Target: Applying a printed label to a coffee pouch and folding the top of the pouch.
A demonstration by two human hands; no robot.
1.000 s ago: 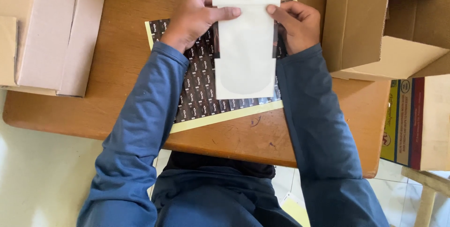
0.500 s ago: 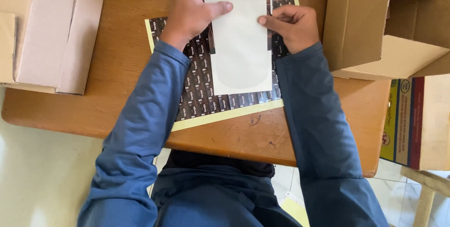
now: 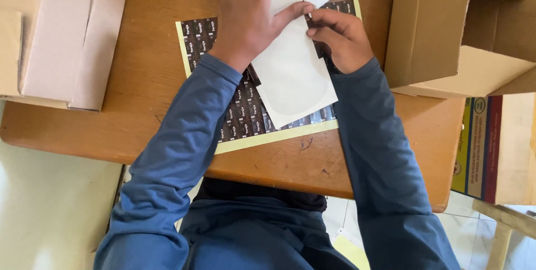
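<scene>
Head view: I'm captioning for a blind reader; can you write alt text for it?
Two hands in blue sleeves, left hand and right hand, hold a flat white paper pouch over a sheet of dark printed labels on a brown wooden table, with open cardboard boxes at both sides.

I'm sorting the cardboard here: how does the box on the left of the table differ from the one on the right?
The flat pale cardboard box on the left lies closed, while the brown cardboard box on the right stands with its flaps open. The left one looks lighter and lower; the right one is darker and taller. Both rest on the wooden table, clear of both hands.
</scene>
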